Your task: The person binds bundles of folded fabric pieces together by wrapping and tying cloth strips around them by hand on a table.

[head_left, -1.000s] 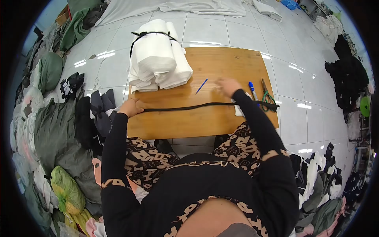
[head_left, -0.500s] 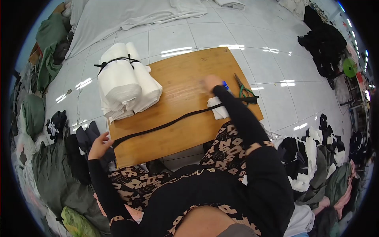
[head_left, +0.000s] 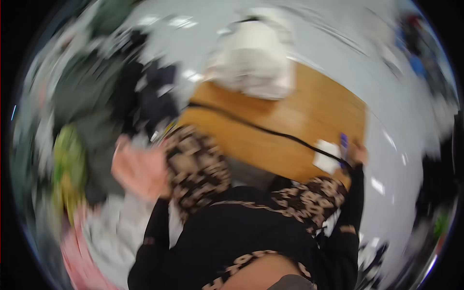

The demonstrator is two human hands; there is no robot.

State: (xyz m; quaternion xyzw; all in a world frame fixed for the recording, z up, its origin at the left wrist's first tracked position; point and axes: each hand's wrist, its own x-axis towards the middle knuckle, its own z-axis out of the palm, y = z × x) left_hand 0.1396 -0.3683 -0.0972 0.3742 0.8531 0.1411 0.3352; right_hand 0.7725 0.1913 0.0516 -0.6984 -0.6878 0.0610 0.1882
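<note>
Motion blur smears the whole view. My right hand (head_left: 358,152) is at the wooden table's right edge, beside a blue-purple item (head_left: 343,145) and the end of a long black fabric strip (head_left: 270,131). Its fingers are too smeared to show a grip. A folded white cloth (head_left: 325,157) lies under the strip near that hand. My left sleeve (head_left: 157,220) reaches down to the left, toward a pink cloth (head_left: 140,169) beside my knee. The left hand blends into the pink there, so its fingers cannot be made out.
A tied white fabric bundle (head_left: 253,63) stands at the far side of the wooden table (head_left: 314,111). Dark green fabric (head_left: 87,87), a yellow-green bag (head_left: 70,164) and pale cloth (head_left: 116,227) are heaped on the left. Shiny floor tiles surround the table.
The view has swung left, so the table appears further right. My left hand has left the strip's end for the pink cloth; my right hand has moved to the table's right edge.
</note>
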